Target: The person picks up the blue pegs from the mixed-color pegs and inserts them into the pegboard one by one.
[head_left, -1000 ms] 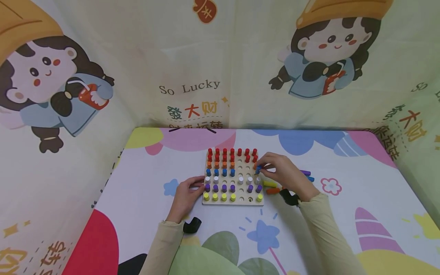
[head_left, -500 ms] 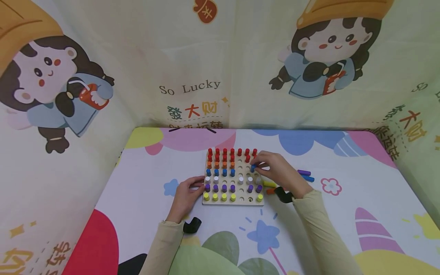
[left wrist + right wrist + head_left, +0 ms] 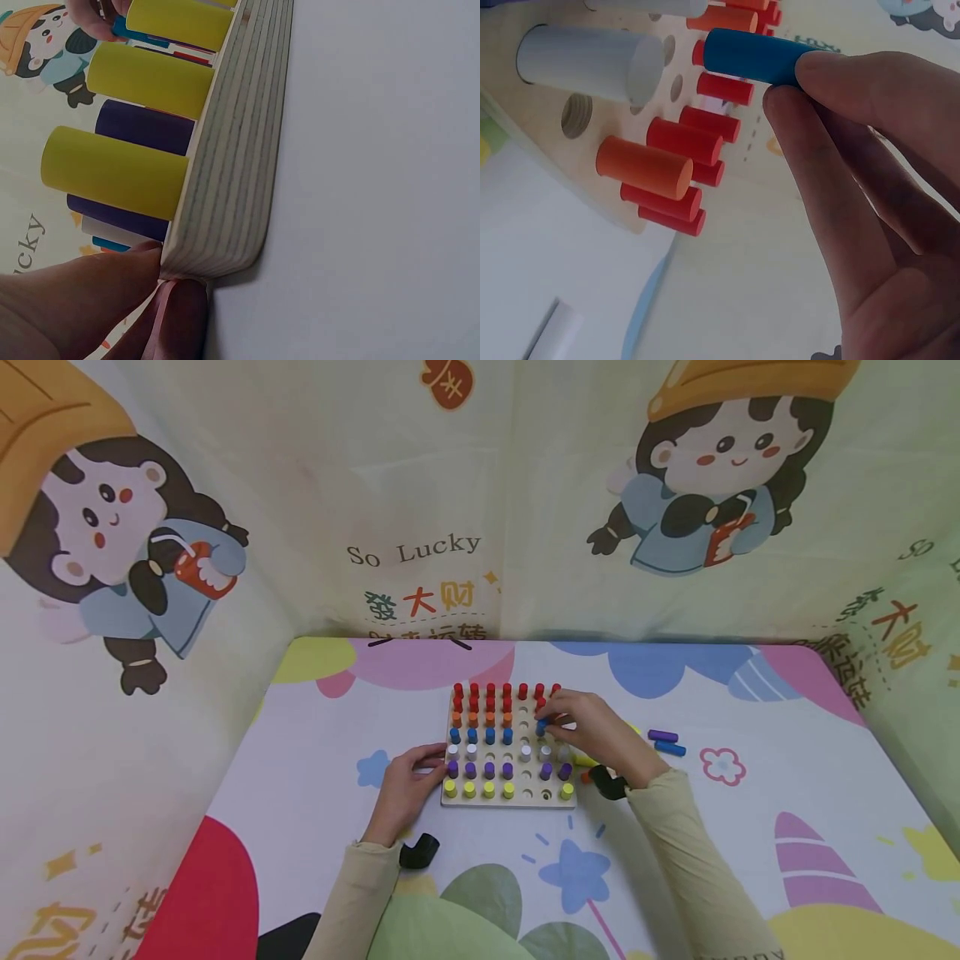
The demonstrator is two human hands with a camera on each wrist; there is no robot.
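My right hand (image 3: 600, 731) pinches a blue peg (image 3: 750, 56) between thumb and fingertips. It holds the peg tilted above the right part of a wooden pegboard (image 3: 510, 805), over the row of blue pegs (image 3: 490, 737). In the right wrist view, holes beside a white peg (image 3: 585, 64) and an orange peg (image 3: 645, 166) stand bare. At the board's left side my left hand (image 3: 405, 789) grips the edge, thumb on top and fingers against the side, as the left wrist view shows. Rows of red, orange, blue, white, purple and yellow pegs stand upright in the board.
Loose pegs lie right of the board: a purple peg (image 3: 663, 736), another blue one, a yellow peg (image 3: 583, 761) and a partly hidden orange one. A patterned cloth (image 3: 465, 868) covers the table. Printed curtains (image 3: 555, 502) rise behind and beside it.
My right hand has moved left over the board with the blue peg, away from the right edge. My left hand keeps its place on the board.
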